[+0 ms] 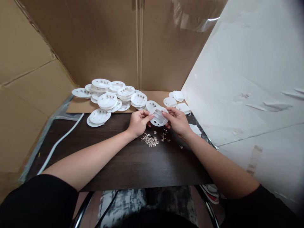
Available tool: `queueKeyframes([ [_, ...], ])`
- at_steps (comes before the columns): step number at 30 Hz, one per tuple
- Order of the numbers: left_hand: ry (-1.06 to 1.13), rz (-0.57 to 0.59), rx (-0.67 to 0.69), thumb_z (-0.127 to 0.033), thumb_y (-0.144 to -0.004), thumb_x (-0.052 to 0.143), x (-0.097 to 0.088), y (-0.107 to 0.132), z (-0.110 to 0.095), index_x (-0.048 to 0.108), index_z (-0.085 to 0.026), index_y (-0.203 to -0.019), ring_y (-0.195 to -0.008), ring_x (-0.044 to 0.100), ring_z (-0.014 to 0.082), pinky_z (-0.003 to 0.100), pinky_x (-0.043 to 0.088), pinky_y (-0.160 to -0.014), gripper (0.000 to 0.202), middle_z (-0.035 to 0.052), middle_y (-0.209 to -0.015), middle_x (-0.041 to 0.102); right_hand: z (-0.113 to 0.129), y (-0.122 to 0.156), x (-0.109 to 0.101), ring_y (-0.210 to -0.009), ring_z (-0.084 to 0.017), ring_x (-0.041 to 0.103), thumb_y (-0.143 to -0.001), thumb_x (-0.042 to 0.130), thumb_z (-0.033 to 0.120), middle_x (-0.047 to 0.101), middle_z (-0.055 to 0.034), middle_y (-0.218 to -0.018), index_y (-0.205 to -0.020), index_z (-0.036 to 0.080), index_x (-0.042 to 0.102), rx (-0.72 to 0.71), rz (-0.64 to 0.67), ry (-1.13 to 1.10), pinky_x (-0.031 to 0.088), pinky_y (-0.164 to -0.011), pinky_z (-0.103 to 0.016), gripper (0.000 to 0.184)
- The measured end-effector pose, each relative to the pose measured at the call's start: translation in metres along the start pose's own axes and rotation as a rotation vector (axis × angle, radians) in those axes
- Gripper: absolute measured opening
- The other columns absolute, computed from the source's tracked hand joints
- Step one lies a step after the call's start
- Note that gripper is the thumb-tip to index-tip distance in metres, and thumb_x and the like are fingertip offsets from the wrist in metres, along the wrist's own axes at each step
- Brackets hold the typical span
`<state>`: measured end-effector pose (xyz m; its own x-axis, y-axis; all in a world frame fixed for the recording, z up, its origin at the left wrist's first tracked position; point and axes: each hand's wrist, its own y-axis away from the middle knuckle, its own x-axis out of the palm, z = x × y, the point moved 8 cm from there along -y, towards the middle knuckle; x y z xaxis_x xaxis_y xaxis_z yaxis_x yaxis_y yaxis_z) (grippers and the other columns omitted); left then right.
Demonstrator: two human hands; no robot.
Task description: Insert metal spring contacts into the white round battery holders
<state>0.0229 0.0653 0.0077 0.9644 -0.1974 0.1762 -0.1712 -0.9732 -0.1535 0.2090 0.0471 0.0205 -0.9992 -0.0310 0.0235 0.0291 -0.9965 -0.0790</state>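
Between both hands I hold a round white plastic disc (158, 117) with slots moulded into it, tilted above the dark table. My left hand (139, 122) pinches its left rim, thumb on top. On the opposite rim, my right hand (177, 122) grips with its thumb over the face and fingers beneath. Just below the hands lies a loose pile of small shiny metal clips (149, 139), with a few more scattered to the right. Another white disc (152, 106) rests right behind the held one, partly covered by it.
Many similar white discs (107, 100) are heaped at the back left on a cardboard sheet (77, 106). Several white pieces (170, 101) with raised square parts lie at the right. A white cable (59, 141) crosses the left side. Cardboard (114, 41) walls the back; a white panel stands right.
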Motion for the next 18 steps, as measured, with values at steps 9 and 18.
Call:
queueKeyframes([
  [9, -0.031, 0.005, 0.006, -0.038, -0.079, 0.090, 0.0011, 0.0010, -0.0010, 0.064, -0.018, -0.082, -0.051, 0.061, 0.0127, 0.028, 0.050, -0.048, 0.033, 0.0023, -0.069, 0.071, 0.0010, 0.0000, -0.0004, -0.049, -0.012, 0.054, -0.086, 0.087, 0.059, 0.069, 0.0004, -0.075, -0.102, 0.025, 0.076, -0.023, -0.001, 0.030, 0.043, -0.042, -0.028, 0.040],
  [18, -0.051, 0.001, 0.006, -0.041, -0.080, 0.091, -0.0016, -0.0010, 0.0038, 0.062, -0.018, -0.084, -0.052, 0.060, 0.0124, 0.027, 0.049, -0.046, 0.037, 0.0029, -0.072, 0.071, 0.0027, 0.0007, 0.0013, -0.050, -0.012, 0.055, -0.085, 0.086, 0.060, 0.071, -0.0005, -0.079, -0.100, 0.025, 0.074, -0.023, 0.004, 0.058, 0.044, -0.043, -0.028, 0.040],
])
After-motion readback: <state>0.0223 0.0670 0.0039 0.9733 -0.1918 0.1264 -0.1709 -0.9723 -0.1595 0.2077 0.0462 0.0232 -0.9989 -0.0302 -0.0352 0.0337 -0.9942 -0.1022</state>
